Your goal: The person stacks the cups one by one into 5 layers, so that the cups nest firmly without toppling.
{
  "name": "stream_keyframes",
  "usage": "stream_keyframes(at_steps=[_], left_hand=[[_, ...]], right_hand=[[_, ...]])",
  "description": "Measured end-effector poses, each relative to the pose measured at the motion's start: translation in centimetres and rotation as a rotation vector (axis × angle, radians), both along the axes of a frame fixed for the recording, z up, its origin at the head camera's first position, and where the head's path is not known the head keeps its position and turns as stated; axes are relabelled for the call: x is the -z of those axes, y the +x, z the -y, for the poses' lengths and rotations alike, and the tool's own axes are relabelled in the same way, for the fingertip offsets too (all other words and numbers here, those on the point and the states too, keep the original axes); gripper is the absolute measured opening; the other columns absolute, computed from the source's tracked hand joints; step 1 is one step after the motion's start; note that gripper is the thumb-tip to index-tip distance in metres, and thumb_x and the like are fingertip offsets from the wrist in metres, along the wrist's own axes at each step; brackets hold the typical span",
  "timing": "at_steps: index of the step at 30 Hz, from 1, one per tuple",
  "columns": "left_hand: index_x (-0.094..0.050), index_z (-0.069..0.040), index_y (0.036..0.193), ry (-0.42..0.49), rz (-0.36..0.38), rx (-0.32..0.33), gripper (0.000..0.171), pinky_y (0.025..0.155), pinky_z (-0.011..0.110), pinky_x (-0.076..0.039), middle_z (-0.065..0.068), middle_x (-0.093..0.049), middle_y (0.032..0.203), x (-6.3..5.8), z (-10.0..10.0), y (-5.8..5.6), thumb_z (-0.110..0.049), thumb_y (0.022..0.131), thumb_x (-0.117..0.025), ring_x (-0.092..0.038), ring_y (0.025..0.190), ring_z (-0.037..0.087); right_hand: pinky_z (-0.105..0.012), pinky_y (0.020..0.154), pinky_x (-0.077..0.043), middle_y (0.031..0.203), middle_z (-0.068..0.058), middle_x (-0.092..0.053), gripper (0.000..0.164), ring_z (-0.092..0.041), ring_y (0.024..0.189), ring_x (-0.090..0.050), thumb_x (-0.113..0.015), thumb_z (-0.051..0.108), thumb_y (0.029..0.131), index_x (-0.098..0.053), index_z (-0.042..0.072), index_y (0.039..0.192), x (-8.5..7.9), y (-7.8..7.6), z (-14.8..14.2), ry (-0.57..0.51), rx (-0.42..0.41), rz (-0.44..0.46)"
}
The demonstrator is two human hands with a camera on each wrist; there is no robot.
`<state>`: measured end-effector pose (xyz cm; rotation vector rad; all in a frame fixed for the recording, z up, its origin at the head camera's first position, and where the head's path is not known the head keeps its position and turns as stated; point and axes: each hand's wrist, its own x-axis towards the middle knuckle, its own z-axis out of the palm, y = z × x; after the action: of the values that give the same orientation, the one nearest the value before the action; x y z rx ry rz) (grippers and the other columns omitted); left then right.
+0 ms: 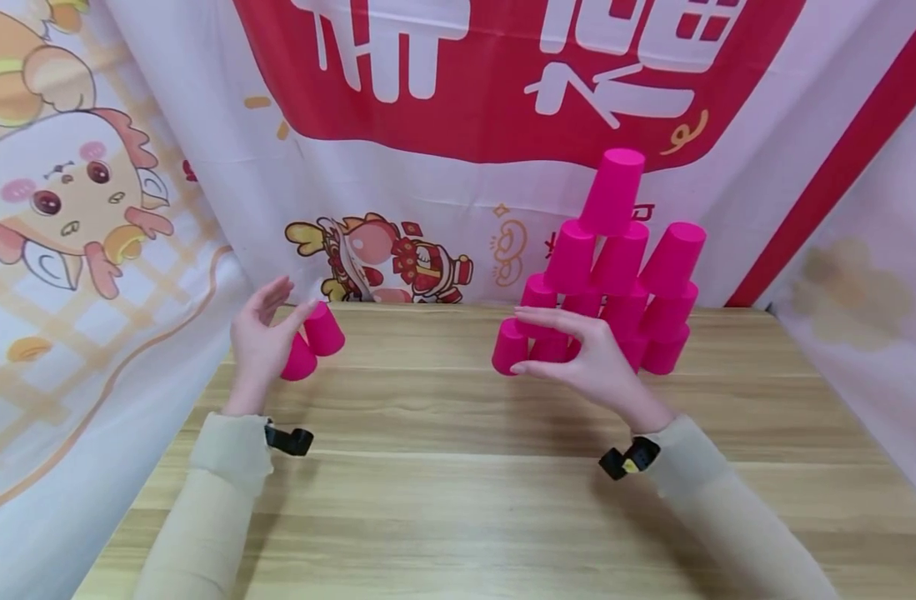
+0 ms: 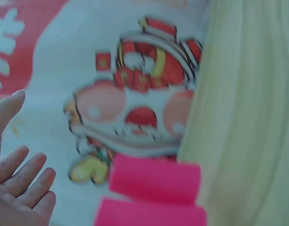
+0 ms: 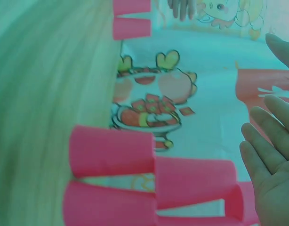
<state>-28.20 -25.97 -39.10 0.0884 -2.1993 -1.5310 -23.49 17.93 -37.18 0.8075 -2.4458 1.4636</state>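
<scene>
Pink cups stand upside down in a stepped stack at the right of the table, with one cup (image 1: 613, 192) alone at the top. My right hand (image 1: 588, 354) is at the stack's left side, overlapping its lower cups in the head view. In the right wrist view its fingers (image 3: 264, 141) are spread and hold nothing, beside an upper-row cup (image 3: 194, 182). At the left, my left hand (image 1: 258, 342) is beside two more cups, one farther back (image 1: 326, 330) and one nearer (image 1: 298, 360). The left wrist view shows its fingers (image 2: 29, 181) extended, apart from both cups.
The wooden table (image 1: 442, 517) runs back to a printed cloth (image 1: 458, 192) with red and cartoon figures. Another cartoon cloth (image 1: 75, 250) hangs along the left side. A small black camera (image 1: 288, 440) sits on the left wrist, and another (image 1: 630, 457) on the right.
</scene>
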Motion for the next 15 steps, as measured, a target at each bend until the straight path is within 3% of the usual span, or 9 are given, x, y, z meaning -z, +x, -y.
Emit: stream_keyframes(at_steps=[6, 10, 15], left_hand=[[-0.051, -0.010, 0.150, -0.018, 0.098, -0.082, 0.075, 0.117, 0.039, -0.033, 0.009, -0.053, 0.149, 2.1, 2.5, -0.8, -0.042, 0.088, -0.080, -0.045, 0.139, 0.025], [-0.048, -0.008, 0.152, -0.060, 0.176, -0.071, 0.080, 0.115, 0.045, -0.037, 0.013, -0.050, 0.151, 3.3, 3.4, -1.4, -0.042, 0.088, -0.081, -0.043, 0.140, 0.031], [-0.046, -0.010, 0.154, -0.092, 0.255, -0.036, 0.083, 0.108, 0.047, -0.045, 0.014, -0.050, 0.150, 4.4, 3.9, -2.2, -0.046, 0.087, -0.080, -0.049, 0.133, 0.034]], right_hand=[[-0.046, 0.094, -0.055, 0.137, 0.010, -0.061, 0.062, -0.015, 0.128, -0.053, -0.088, 0.036, 0.081, -0.064, 0.033, 0.139, 1.4, -0.1, 1.6, 0.018, -0.026, 0.056], [-0.041, 0.087, -0.059, 0.138, 0.009, -0.060, 0.063, -0.017, 0.129, -0.052, -0.089, 0.032, 0.081, -0.064, 0.032, 0.139, 2.0, -0.3, 2.6, 0.012, -0.053, 0.074], [-0.036, 0.082, -0.060, 0.133, 0.011, -0.063, 0.061, -0.019, 0.125, -0.055, -0.090, 0.029, 0.080, -0.066, 0.033, 0.137, 2.6, -0.5, 3.5, 0.008, -0.066, 0.088]])
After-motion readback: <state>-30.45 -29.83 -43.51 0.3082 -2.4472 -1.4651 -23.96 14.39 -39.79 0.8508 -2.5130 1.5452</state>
